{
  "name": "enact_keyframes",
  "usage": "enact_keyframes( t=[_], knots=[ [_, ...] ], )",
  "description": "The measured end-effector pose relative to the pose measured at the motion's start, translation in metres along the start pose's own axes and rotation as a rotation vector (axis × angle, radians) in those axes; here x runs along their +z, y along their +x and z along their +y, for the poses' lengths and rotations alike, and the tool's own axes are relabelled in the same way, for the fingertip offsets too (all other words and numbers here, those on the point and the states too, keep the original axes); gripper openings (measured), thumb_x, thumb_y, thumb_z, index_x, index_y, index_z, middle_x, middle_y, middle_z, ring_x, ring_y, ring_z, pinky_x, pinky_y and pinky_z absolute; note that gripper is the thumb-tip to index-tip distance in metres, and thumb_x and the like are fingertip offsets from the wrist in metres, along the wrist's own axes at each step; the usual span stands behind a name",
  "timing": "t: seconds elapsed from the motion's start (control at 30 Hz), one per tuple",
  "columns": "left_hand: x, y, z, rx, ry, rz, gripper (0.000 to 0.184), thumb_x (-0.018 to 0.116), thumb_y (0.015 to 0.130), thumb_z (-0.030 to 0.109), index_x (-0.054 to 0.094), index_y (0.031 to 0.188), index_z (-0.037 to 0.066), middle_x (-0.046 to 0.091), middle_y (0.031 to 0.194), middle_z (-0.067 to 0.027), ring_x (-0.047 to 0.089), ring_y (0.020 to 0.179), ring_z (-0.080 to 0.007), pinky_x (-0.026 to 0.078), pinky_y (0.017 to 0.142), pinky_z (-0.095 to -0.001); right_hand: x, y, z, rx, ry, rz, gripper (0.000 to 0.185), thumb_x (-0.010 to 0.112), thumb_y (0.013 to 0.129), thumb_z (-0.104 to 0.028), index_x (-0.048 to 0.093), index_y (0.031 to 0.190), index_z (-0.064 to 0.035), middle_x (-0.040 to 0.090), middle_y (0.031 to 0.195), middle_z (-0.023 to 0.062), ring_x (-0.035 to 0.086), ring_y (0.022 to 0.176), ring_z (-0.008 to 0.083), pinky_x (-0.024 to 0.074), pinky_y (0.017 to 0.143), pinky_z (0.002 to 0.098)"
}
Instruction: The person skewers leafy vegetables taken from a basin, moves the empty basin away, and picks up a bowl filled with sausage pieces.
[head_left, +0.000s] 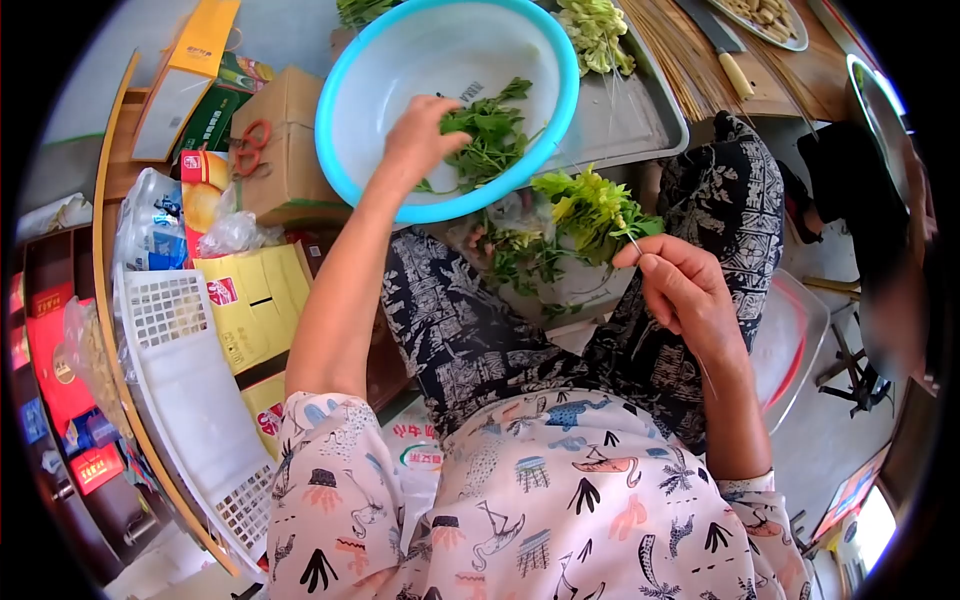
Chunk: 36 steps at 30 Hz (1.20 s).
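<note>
My left hand [417, 148] reaches into a white basin with a blue rim [335, 150], thumb and fingers apart at the edge of loose leafy greens [495, 130]. Whether it touches any leaf firmly, I cannot tell. Above my right knee, my right hand [685, 283] is closed in a pinch on a thin skewer [634, 243]. A bunch of yellow-green leaves [590, 208] sits at the skewer's far end; its other end runs back along my wrist. Below the basin, between my knees, lie more greens [520, 255], partly in clear plastic.
A metal tray [640, 135] holds pale greens [597, 35] beside the basin. Many thin sticks [670, 50], a knife [735, 75] and a plate of food pieces [770, 18] lie at the upper right. Red scissors [252, 146] rest by a cardboard box [295, 125]; a white crate [185, 370] stands left.
</note>
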<state>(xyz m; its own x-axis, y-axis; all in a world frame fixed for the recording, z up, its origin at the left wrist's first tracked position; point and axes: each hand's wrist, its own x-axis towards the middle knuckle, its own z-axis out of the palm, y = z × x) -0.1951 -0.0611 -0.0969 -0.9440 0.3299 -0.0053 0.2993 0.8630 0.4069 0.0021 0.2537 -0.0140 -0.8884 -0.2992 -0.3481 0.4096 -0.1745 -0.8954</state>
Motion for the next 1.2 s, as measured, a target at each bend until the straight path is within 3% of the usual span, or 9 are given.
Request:
enact_keyframes(
  t=[0.1, 0.27, 0.43, 0.53, 0.67, 0.73, 0.9, 1.0, 1.2],
  knots=[
    [0.019, -0.002, 0.023, 0.026, 0.150, -0.159, 0.046, 0.074, 0.070, 0.027, 0.061, 0.111, 0.012, 0.051, 0.120, -0.0116, 0.058, 0.096, -0.0293, 0.048, 0.081, -0.0389, 0.001, 0.000, -0.001, 0.020, -0.005, -0.011, 0.020, 0.046, 0.095, -0.013, 0.062, 0.100, -0.0009, 0.041, 0.050, -0.0067, 0.032, 0.041, 0.0002, 0.0231, 0.039, 0.0159],
    [0.015, 0.023, 0.005, -0.022, -0.041, 0.247, 0.010, 0.064, 0.078, 0.014, 0.069, 0.085, 0.007, 0.062, 0.081, -0.0112, 0.062, 0.082, -0.0266, 0.048, 0.072, -0.0372, 0.001, -0.002, -0.005, 0.037, -0.032, -0.006, 0.021, 0.046, 0.095, -0.013, 0.062, 0.099, 0.0002, 0.041, 0.051, -0.0061, 0.033, 0.043, 0.0006, 0.0248, 0.041, 0.0167],
    [0.031, 0.037, 0.017, 0.040, -0.068, 0.242, 0.008, 0.064, 0.077, 0.012, 0.067, 0.081, 0.006, 0.063, 0.077, -0.0115, 0.062, 0.076, -0.0268, 0.048, 0.069, -0.0375, 0.003, 0.000, -0.007, 0.053, -0.038, -0.018, 0.021, 0.047, 0.095, -0.013, 0.062, 0.099, 0.0006, 0.042, 0.052, -0.0059, 0.035, 0.045, 0.0011, 0.0266, 0.042, 0.0168],
    [0.045, 0.039, 0.017, -0.068, 0.158, 0.037, 0.007, 0.068, 0.072, 0.011, 0.068, 0.079, 0.010, 0.063, 0.081, -0.0111, 0.062, 0.080, -0.0292, 0.048, 0.070, -0.0396, 0.002, -0.001, -0.007, 0.044, -0.023, -0.017, 0.020, 0.048, 0.094, -0.014, 0.062, 0.099, 0.0006, 0.043, 0.053, -0.0058, 0.036, 0.045, 0.0012, 0.0277, 0.043, 0.0171],
    [0.049, 0.032, 0.011, -0.022, 0.254, 0.132, 0.007, 0.069, 0.070, 0.010, 0.069, 0.077, 0.012, 0.063, 0.086, -0.0092, 0.061, 0.084, -0.0286, 0.048, 0.071, -0.0397, 0.002, -0.002, -0.008, 0.047, -0.014, -0.033, 0.020, 0.049, 0.094, -0.014, 0.062, 0.098, 0.0008, 0.042, 0.053, -0.0058, 0.036, 0.046, 0.0011, 0.0281, 0.043, 0.0173],
    [0.043, 0.034, 0.008, -0.174, 0.132, 0.014, 0.009, 0.071, 0.069, 0.011, 0.069, 0.078, 0.012, 0.063, 0.089, -0.0084, 0.060, 0.086, -0.0271, 0.048, 0.073, -0.0388, 0.002, -0.001, -0.008, 0.045, -0.018, -0.032, 0.020, 0.049, 0.094, -0.014, 0.062, 0.098, 0.0008, 0.042, 0.053, -0.0058, 0.036, 0.046, 0.0011, 0.0279, 0.043, 0.0173],
    [0.009, 0.020, 0.014, -0.155, -0.112, 0.075, 0.012, 0.072, 0.071, 0.011, 0.067, 0.081, 0.008, 0.064, 0.084, -0.0057, 0.058, 0.071, -0.0164, 0.048, 0.066, -0.0299, 0.004, -0.001, -0.006, 0.035, -0.045, -0.037, 0.021, 0.048, 0.094, -0.014, 0.062, 0.098, 0.0006, 0.042, 0.053, -0.0058, 0.035, 0.046, 0.0008, 0.0268, 0.043, 0.0172],
    [-0.019, -0.005, 0.036, -0.328, -0.802, 0.041, 0.010, 0.065, 0.082, 0.004, 0.062, 0.091, 0.002, 0.066, 0.088, -0.0048, 0.056, 0.069, -0.0084, 0.045, 0.061, -0.0208, 0.006, -0.002, -0.004, 0.011, -0.057, -0.038, 0.021, 0.048, 0.094, -0.014, 0.061, 0.098, 0.0004, 0.041, 0.053, -0.0059, 0.035, 0.045, 0.0009, 0.0264, 0.043, 0.0171],
    [-0.050, -0.053, 0.066, -0.253, -1.325, 0.145, 0.011, 0.062, 0.086, 0.007, 0.058, 0.096, 0.003, 0.065, 0.095, -0.0097, 0.061, 0.076, -0.0135, 0.050, 0.068, -0.0248, 0.012, -0.008, -0.007, -0.009, -0.103, -0.026, 0.021, 0.047, 0.095, -0.014, 0.061, 0.098, 0.0001, 0.040, 0.051, -0.0065, 0.032, 0.043, 0.0008, 0.0241, 0.041, 0.0167]
  ],
)
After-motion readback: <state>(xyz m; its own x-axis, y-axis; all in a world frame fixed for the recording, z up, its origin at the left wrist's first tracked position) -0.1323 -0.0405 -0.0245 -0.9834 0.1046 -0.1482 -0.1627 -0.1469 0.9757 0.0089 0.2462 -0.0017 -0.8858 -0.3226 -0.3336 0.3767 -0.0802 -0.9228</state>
